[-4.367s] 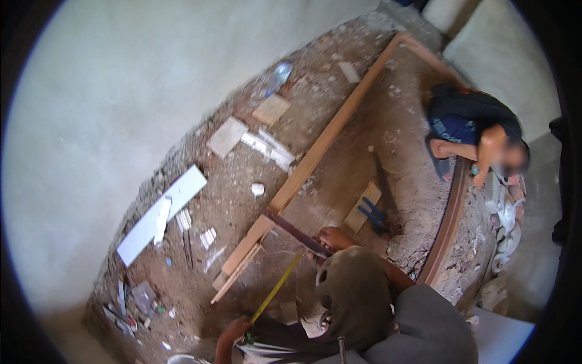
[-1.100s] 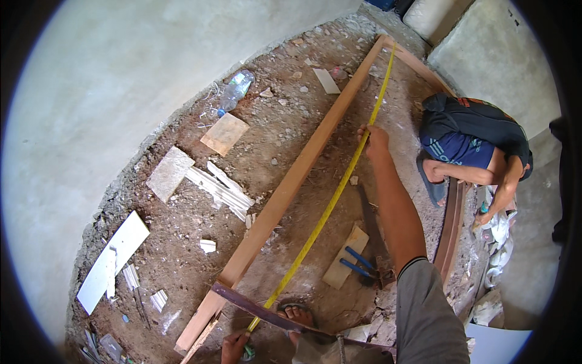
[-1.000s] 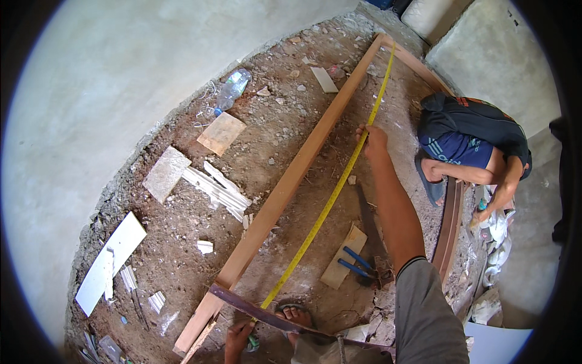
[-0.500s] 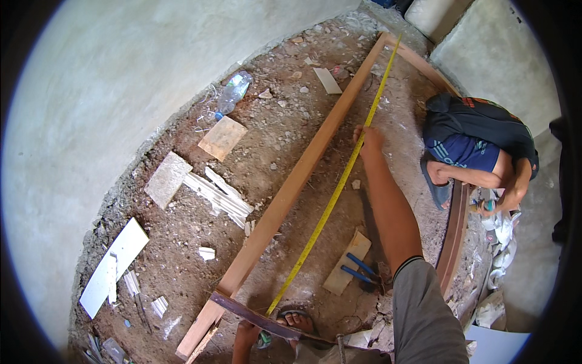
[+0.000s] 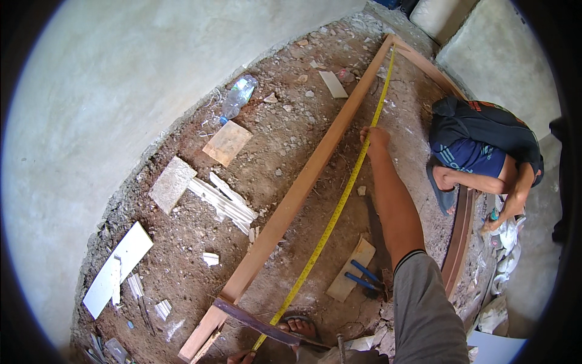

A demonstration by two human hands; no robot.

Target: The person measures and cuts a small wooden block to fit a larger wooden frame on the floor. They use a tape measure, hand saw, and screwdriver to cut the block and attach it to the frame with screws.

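A yellow tape measure blade (image 5: 325, 236) stretches along the inner side of a long wooden frame beam (image 5: 303, 185). Its far end lies just inside the corner where the beam meets a shorter crosspiece (image 5: 427, 65). Midway along, my right hand (image 5: 377, 138) is closed on the blade, with the arm reaching forward. At the lower edge my left hand (image 5: 241, 357) is partly cut off, its fingers closed at the near end of the tape; the tape's case is out of sight. The blade passes over a dark reddish wooden crosspiece (image 5: 257, 323) near my foot.
A crouching co-worker (image 5: 485, 142) is at the right beside another beam (image 5: 459, 242). Blue-handled pliers (image 5: 365, 274) lie on a board piece (image 5: 351, 270). Tile scraps (image 5: 227, 143), white strips (image 5: 223, 203) and a plastic bottle (image 5: 238, 97) are scattered left over rough dirt.
My left hand has moved down toward the lower edge, and the green tape case has left the view. The blade's far end has shifted back from the crosspiece to inside the corner.
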